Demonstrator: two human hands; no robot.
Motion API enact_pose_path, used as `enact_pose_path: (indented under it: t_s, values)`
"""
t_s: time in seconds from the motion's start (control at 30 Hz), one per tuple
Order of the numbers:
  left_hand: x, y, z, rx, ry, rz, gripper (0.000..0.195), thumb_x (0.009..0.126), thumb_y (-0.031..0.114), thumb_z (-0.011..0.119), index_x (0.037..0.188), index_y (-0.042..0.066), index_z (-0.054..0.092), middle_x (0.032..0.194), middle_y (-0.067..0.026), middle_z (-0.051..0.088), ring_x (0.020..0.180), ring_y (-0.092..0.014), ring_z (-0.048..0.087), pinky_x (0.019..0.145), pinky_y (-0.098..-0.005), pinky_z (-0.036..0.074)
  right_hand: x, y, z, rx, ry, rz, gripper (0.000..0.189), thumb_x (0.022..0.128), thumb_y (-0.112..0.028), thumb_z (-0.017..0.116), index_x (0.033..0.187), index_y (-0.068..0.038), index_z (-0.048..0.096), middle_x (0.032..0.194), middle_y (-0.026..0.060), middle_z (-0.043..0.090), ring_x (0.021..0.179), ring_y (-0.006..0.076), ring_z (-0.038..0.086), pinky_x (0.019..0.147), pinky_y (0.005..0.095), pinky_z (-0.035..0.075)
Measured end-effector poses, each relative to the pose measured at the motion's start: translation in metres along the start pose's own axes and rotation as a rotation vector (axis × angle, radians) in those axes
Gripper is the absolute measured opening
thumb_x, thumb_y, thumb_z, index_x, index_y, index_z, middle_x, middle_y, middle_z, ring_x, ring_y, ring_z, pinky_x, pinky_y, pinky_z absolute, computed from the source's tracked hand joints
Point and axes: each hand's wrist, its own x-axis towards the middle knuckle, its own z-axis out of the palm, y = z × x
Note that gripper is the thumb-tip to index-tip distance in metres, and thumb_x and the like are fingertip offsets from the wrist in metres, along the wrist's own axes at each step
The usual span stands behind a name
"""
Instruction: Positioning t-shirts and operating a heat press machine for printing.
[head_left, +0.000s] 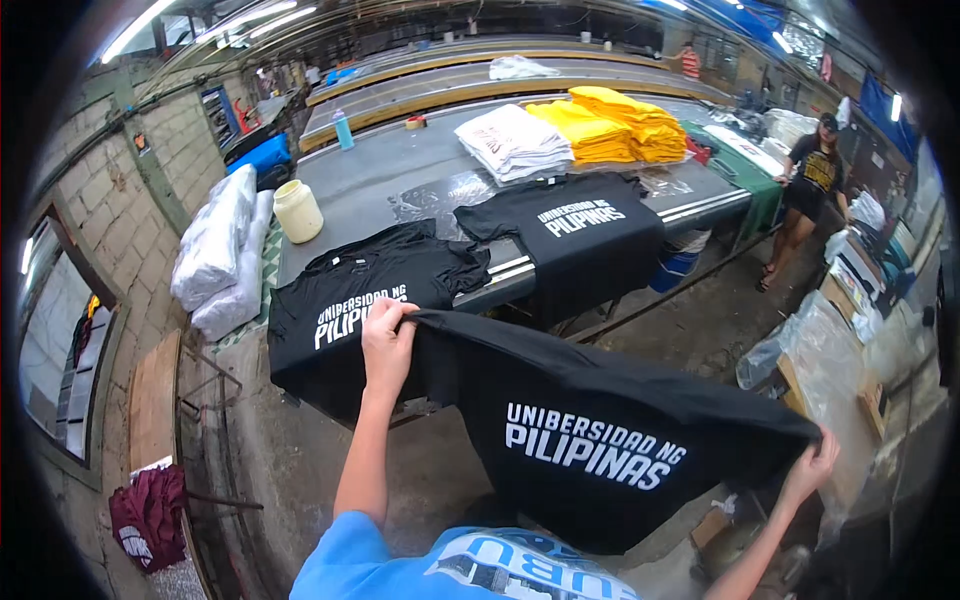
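Note:
Stretched between my hands, in front of my body, hangs a black T-shirt (480, 367) with white printed lettering. My left hand (388, 337) pinches one end of its upper edge, and my right hand (814, 465) grips the other end, lower at the right. Behind my left hand, a second black T-shirt (375, 251) with similar print is spread over the end of a long table (360, 180), partly covered by the hand and held shirt. A third black printed T-shirt (600, 251) drapes over the table's edge farther right.
Folded white shirts (514, 142) and yellow shirts (607, 124) are stacked on the table. A cream plastic jar (298, 212) stands near its left end, beside wrapped white bundles (225, 255). At right, a person (814, 172) stands in the aisle. Maroon shirts (150, 514) lie on a bench at lower left.

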Motion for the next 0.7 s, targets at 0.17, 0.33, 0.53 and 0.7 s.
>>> enact_pose_path:
  t_s: [0.17,0.33,0.53,0.7]
  values:
    - [0.038,-0.015,0.043,0.032,0.122,-0.033,0.007,0.079,-0.004,0.056,0.086,-0.005,0.057,0.079,-0.0116,0.055,0.074,-0.025,0.055,0.068,-0.0302,0.043,0.080,-0.013,0.118,0.103,0.067,0.020,0.023,0.081,0.003,0.049,0.101,-0.001,0.060,0.097,0.0145,0.060,0.096,0.0288,0.055,0.085,0.0366,0.041]
    - [0.080,-0.043,0.101,0.106,0.206,-0.083,0.007,0.084,0.000,0.052,0.087,-0.004,0.056,0.081,-0.0142,0.056,0.075,-0.028,0.056,0.069,-0.0308,0.043,0.149,-0.035,0.223,0.126,0.192,-0.009,0.019,0.083,-0.003,0.052,0.099,-0.004,0.063,0.093,0.0137,0.062,0.090,0.0294,0.057,0.081,0.0367,0.043]
    - [0.125,-0.070,0.167,0.092,0.138,-0.039,0.007,0.082,0.000,0.052,0.087,-0.003,0.056,0.078,-0.0149,0.055,0.072,-0.030,0.055,0.067,-0.0336,0.044,0.219,-0.052,0.323,0.081,0.233,-0.011,0.018,0.085,-0.006,0.053,0.098,-0.008,0.064,0.093,0.0131,0.062,0.089,0.0281,0.058,0.080,0.0362,0.044]
    - [0.161,-0.084,0.208,0.123,0.115,-0.012,0.003,0.080,0.001,0.052,0.081,-0.002,0.055,0.069,-0.0134,0.049,0.061,-0.028,0.052,0.056,-0.0318,0.041,0.276,-0.063,0.403,0.088,0.259,0.001,0.019,0.086,-0.008,0.052,0.101,-0.011,0.065,0.094,0.0114,0.062,0.090,0.0268,0.058,0.079,0.0359,0.044]
